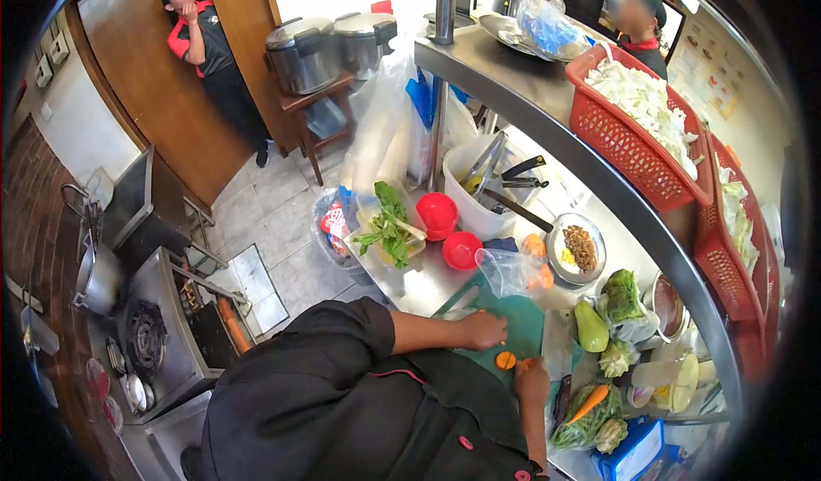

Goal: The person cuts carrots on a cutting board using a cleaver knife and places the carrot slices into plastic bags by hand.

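Observation:
My left hand [485,330] is over the green cutting board [526,318], fingers curled together; what they grip is too small to tell. A round orange carrot piece [505,360] lies on the board between my hands. My right hand [532,381] is curled at the board's lower right edge, beside a flat greyish sheet or blade [558,344]; its grip is hidden. A clear plastic bag [509,269] rests at the board's far edge, near more orange pieces [545,277].
Right of the board are a green gourd [591,326] and bagged vegetables with a carrot [588,403]. Beyond it stand red bowls [437,216], a white tub [470,173] and a metal bowl [576,248]. A steel shelf [684,259] overhangs the right. Two people stand farther off.

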### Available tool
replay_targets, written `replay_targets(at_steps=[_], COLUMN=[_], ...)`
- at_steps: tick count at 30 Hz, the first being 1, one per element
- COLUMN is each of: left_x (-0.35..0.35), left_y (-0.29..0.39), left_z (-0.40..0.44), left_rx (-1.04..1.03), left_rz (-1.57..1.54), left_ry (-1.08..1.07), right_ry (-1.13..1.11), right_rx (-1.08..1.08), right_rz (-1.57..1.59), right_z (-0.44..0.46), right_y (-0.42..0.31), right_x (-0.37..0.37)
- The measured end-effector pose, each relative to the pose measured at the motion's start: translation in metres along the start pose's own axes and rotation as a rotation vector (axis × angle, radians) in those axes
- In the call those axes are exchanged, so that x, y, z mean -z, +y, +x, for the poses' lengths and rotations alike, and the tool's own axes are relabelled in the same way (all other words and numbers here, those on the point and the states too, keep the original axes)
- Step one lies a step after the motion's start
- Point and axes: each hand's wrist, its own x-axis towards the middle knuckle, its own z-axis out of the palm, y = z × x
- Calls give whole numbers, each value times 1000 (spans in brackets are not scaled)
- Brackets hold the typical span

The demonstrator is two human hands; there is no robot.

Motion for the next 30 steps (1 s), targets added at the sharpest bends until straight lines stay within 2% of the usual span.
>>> replay_targets(at_steps=[5, 7, 17, 19, 20, 22, 23, 25, 26, 27, 28, 29, 30], left_x=[-1, -2, 9, 9, 9, 6, 5, -4, -24, -11, -17, -26, -17], left_y=[-1, 0, 6, 6, 5, 5, 5, 0, -16, -8, -5, -16, -11], left_z=[0, -4, -12, -12, -13, -14, -14, -6, -7, -6, -6, -6, -8], left_rx=[7, 58, 49, 93, 94, 70, 62, 283, 35, 259, 256, 53, 18], left_rz=[10, -4, -42, -91, -91, -83, -89, -338, -249, -374, -302, -112, -14], left_ry=[-1, 91, 39, 20, 21, 45, 37, -57, 18, -13, 63, 63, 81], right_ry=[-109, -159, -93, 139, 139, -191, -203, -304, -201, -272, -277, -253, -339], right_rx=[-31, -86, -31, 66, 67, -233, -272, -294, -328, -240, -278, -277, -206], right_rz=[12, -68, -73, 223, 222, 1264, 1595, 1989, 2151, 2162, 2319, 2299, 2333], right_z=[2, -1, 3, 9, 13, 7, -3, -9, -10, -9, -17, -14, -9], right_y=[-14, -23, 11, 36, 44, 57, 44, 46, 46, 48, 28, 23, 31], right_x=[20, 28, -10, -27, -27, -19, -4, 2, -6, -5, 13, 14, 5])
